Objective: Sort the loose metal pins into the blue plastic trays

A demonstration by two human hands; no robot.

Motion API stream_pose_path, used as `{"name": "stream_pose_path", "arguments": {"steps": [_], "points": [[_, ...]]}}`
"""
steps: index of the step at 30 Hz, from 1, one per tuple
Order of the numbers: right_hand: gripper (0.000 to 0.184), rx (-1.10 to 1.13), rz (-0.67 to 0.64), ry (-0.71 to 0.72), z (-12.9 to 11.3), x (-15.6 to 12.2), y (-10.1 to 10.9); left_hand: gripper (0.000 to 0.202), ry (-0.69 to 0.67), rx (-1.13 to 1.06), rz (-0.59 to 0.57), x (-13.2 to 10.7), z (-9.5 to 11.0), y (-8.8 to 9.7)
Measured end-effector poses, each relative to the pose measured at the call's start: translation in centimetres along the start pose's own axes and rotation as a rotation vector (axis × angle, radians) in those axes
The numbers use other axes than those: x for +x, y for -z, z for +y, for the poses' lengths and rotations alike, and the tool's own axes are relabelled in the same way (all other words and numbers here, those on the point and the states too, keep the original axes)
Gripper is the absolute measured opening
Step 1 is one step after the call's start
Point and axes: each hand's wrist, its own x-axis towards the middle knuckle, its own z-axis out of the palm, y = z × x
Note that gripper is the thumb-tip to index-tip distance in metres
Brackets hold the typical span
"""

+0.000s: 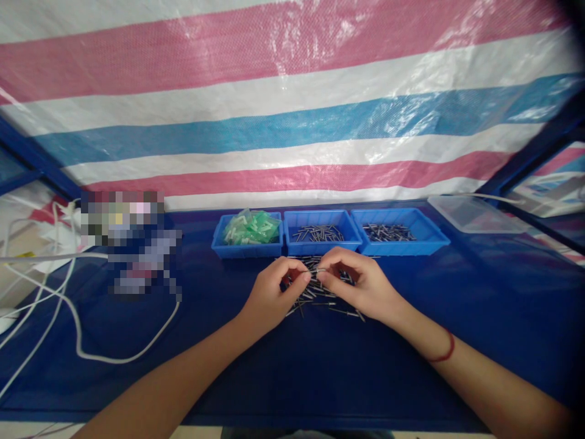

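A loose pile of metal blind rivets (325,303) lies on the blue tabletop. Over it, my left hand (281,283) and my right hand (359,280) face each other with fingertips nearly meeting. Thumb and forefinger of each hand are closed in a pinch on one thin silvery rivet (314,271) that spans the gap between them. My fingers hide part of it and much of the pile. Just behind the hands, the middle blue bin (322,247) and the right blue bin (402,247) hold more rivets.
The left blue bin (249,250) holds green and clear plastic packets (252,227). White cables (77,329) loop over the table's left side near a blurred-out patch. A translucent lid (475,214) lies at the back right. Striped sheeting (283,134) hangs behind the table.
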Motion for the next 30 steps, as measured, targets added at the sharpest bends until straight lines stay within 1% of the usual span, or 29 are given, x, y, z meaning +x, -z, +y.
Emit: {"name": "stream_pose_path", "arguments": {"steps": [3,6,7,9,12,13,14,16,18,19,21,23,25,27,29,30], "points": [[0.008,-0.12,-0.024,0.08,-0.3,0.3,0.8,0.013,-0.106,0.148,-0.056,0.1,0.0,0.1],[0.009,-0.236,0.012,0.147,-0.4,0.6,2.1,0.015,-0.158,0.247,-0.056,0.0,-0.1,0.2],[0.009,-0.281,0.053,0.154,-0.4,0.7,2.7,0.017,-0.161,0.275,-0.055,-0.1,-0.1,0.2],[0.009,-0.394,0.187,0.143,-0.1,0.8,4.3,0.023,-0.165,0.335,-0.086,-0.2,-0.1,0.4],[0.01,-0.595,0.44,0.073,1.2,1.0,6.7,0.032,-0.22,0.448,-0.21,-0.4,0.0,0.8],[0.011,-0.668,0.487,0.034,1.8,1.0,7.4,0.034,-0.249,0.483,-0.246,-0.4,0.0,0.9],[0.013,-0.74,0.493,-0.012,2.4,1.0,8.0,0.037,-0.279,0.512,-0.275,-0.5,0.0,1.1],[0.019,-0.862,0.426,-0.112,3.6,1.0,8.7,0.042,-0.333,0.554,-0.32,-0.5,-0.1,1.6],[0.024,-0.938,0.385,-0.166,4.2,1.0,8.8,0.043,-0.369,0.585,-0.378,-0.6,-0.3,2.1],[0.024,-0.947,0.381,-0.165,4.2,1.0,8.6,0.041,-0.383,0.595,-0.412,-0.6,-0.4,2.3],[0.023,-0.907,0.379,-0.116,3.4,1.0,7.9,0.035,-0.408,0.607,-0.464,-0.6,-0.6,2.6],[0.021,-0.807,0.308,-0.035,2.0,1.0,6.8,0.029,-0.431,0.61,-0.486,-0.5,-0.8,2.7],[0.02,-0.695,0.15,0.05,0.4,0.8,5.4,0.026,-0.452,0.61,-0.487,-0.5,-1.0,2.6],[0.021,-0.605,-0.074,0.12,-0.8,0.5,3.8,0.024,-0.464,0.605,-0.48,-0.4,-1.2,2.4],[0.019,-0.585,-0.279,0.173,-1.5,0.1,2.4,0.023,-0.463,0.591,-0.47,-0.3,-1.4,2.3],[0.017,-0.596,-0.36,0.196,-1.7,-0.1,1.7,0.022,-0.459,0.581,-0.466,-0.2,-1.5,2.3]]}}
